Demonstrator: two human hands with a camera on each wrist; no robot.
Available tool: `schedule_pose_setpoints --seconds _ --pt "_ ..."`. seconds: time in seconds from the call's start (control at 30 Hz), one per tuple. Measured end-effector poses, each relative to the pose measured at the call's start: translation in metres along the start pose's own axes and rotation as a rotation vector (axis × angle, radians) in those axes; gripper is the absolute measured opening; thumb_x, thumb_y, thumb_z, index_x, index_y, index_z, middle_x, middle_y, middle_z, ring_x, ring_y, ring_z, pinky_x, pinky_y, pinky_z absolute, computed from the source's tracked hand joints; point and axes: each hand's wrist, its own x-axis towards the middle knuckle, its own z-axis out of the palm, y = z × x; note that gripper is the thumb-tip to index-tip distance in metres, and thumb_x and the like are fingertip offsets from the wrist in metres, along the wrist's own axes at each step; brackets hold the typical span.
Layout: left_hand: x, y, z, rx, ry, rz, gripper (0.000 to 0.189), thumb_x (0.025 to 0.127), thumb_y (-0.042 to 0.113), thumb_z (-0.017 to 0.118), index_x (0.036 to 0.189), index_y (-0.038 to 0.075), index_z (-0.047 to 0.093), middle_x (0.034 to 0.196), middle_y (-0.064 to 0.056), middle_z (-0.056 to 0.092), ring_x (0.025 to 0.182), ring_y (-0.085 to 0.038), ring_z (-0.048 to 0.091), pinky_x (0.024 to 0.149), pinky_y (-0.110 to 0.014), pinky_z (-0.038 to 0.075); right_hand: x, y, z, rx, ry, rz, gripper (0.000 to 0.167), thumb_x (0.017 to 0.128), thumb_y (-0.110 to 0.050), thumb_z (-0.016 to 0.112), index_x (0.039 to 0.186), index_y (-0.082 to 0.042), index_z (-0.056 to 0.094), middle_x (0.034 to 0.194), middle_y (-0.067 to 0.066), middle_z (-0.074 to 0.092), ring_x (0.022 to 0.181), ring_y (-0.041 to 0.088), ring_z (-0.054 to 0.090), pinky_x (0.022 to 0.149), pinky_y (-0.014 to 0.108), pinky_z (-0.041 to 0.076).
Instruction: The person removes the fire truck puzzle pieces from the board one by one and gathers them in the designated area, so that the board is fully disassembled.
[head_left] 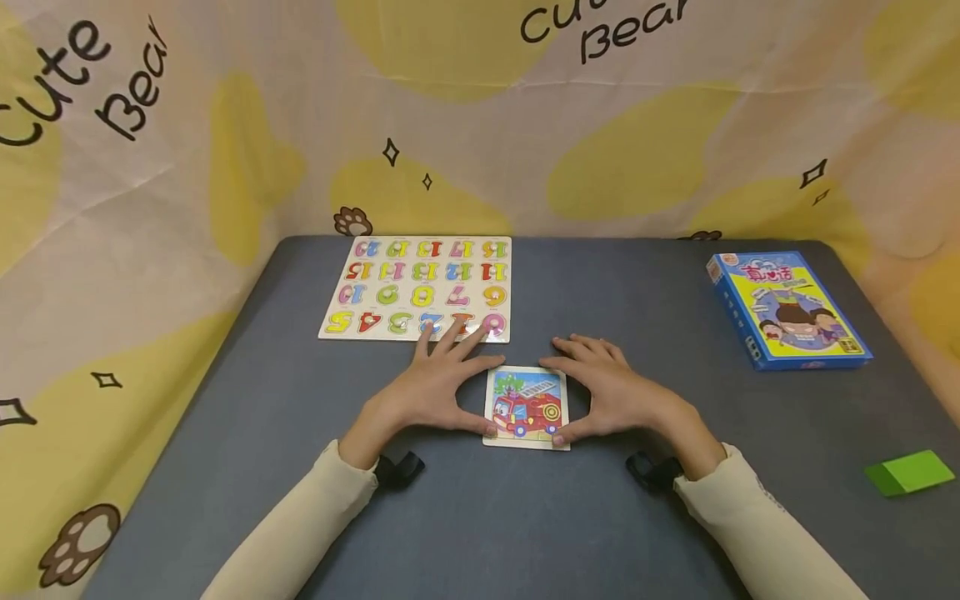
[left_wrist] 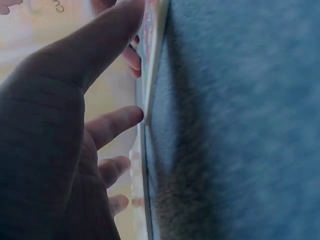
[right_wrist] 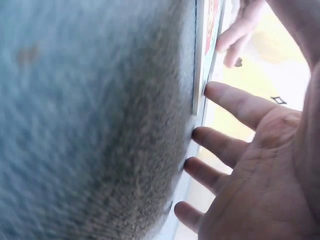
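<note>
A small square picture board [head_left: 529, 408] with a red cartoon fire engine, a ladder and a green tree lies on the grey table between the two hands. My left hand [head_left: 429, 390] has its thumb on the lower left corner and its index fingertip near the upper left corner; the other fingers spread straight outward. Mirroring it, my right hand [head_left: 617, 392] has its thumb on the lower right corner, index fingertip at the upper right. In both wrist views the board shows edge-on, its pale edge [left_wrist: 156, 60] beside the left fingers.
Behind the left hand lies a number puzzle board [head_left: 405, 283] with coloured numerals, its near edge overlapped by the left fingertips. A blue and yellow box [head_left: 795, 312] stands at the back right. One green block [head_left: 909, 473] sits near the right edge. Patterned cloth [head_left: 465, 117] hangs behind.
</note>
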Motion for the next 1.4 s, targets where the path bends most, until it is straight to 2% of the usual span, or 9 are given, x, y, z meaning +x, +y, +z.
schedule_pose_setpoints --seconds 0.2,0.33,0.63,0.8,1.17,1.27,1.33,1.4 --pt "0.0 0.002 0.004 0.008 -0.009 0.012 0.114 0.063 0.083 0.076 0.158 0.033 0.038 0.174 -0.005 0.008 0.16 -0.037 -0.005 0.118 -0.073 -0.002 -0.003 -0.002 0.004 -0.015 0.002 -0.009 0.117 0.059 -0.065 0.091 0.155 -0.015 0.043 0.167 0.02 0.026 0.153 0.046 0.018 0.117 0.073 0.009" --pt "0.001 0.002 0.005 0.011 -0.019 0.013 0.118 0.06 0.083 0.078 0.159 0.032 0.037 0.174 -0.004 0.006 0.16 -0.034 -0.009 0.119 -0.071 -0.004 -0.004 -0.001 0.006 -0.032 0.005 -0.012 0.122 0.057 -0.065 0.092 0.155 -0.015 0.04 0.167 0.02 0.025 0.153 0.046 0.017 0.116 0.074 0.009" --pt "0.006 0.001 0.005 0.011 -0.009 0.032 0.116 0.062 0.082 0.078 0.158 0.03 0.038 0.174 -0.004 0.007 0.16 -0.035 -0.006 0.12 -0.07 -0.004 -0.003 0.006 0.007 -0.007 0.04 -0.025 0.116 0.059 -0.063 0.092 0.152 -0.014 0.043 0.165 0.022 0.027 0.152 0.048 0.018 0.113 0.077 0.01" --pt "0.012 0.0 0.004 -0.007 0.002 0.044 0.115 0.064 0.079 0.078 0.158 0.028 0.039 0.174 -0.006 0.009 0.16 -0.036 -0.005 0.122 -0.068 -0.005 0.0 0.013 0.005 0.017 0.037 0.009 0.116 0.06 -0.062 0.092 0.153 -0.014 0.042 0.166 0.022 0.025 0.153 0.047 0.015 0.114 0.075 0.008" --pt "0.019 0.0 0.002 -0.018 -0.028 0.022 0.111 0.068 0.079 0.075 0.16 0.032 0.035 0.173 -0.003 0.011 0.16 -0.029 -0.011 0.124 -0.06 -0.01 0.003 0.022 0.002 0.032 0.043 0.058 0.117 0.059 -0.06 0.093 0.154 -0.015 0.041 0.167 0.019 0.023 0.155 0.044 0.011 0.116 0.071 0.007" --pt "0.017 0.003 0.002 -0.009 -0.018 0.058 0.105 0.073 0.075 0.074 0.159 0.03 0.035 0.173 -0.003 0.012 0.161 -0.029 -0.008 0.125 -0.059 -0.008 0.002 0.023 0.002 0.036 0.05 0.062 0.116 0.06 -0.06 0.092 0.154 -0.015 0.041 0.167 0.019 0.023 0.155 0.045 0.011 0.116 0.071 0.007" --pt "0.014 0.009 0.001 -0.013 -0.013 0.106 0.097 0.078 0.069 0.073 0.159 0.028 0.037 0.173 -0.002 0.014 0.161 -0.029 -0.003 0.126 -0.058 -0.003 0.002 0.023 0.003 0.037 0.051 0.062 0.116 0.06 -0.061 0.092 0.154 -0.016 0.041 0.168 0.019 0.023 0.155 0.045 0.011 0.116 0.071 0.007" --pt "0.01 0.016 0.003 -0.016 -0.007 0.182 0.089 0.084 0.063 0.072 0.158 0.025 0.039 0.172 -0.003 0.02 0.161 -0.029 0.006 0.127 -0.055 0.004 0.002 0.024 0.003 0.035 0.051 0.058 0.115 0.06 -0.061 0.092 0.154 -0.016 0.041 0.167 0.019 0.023 0.155 0.045 0.011 0.116 0.071 0.007"
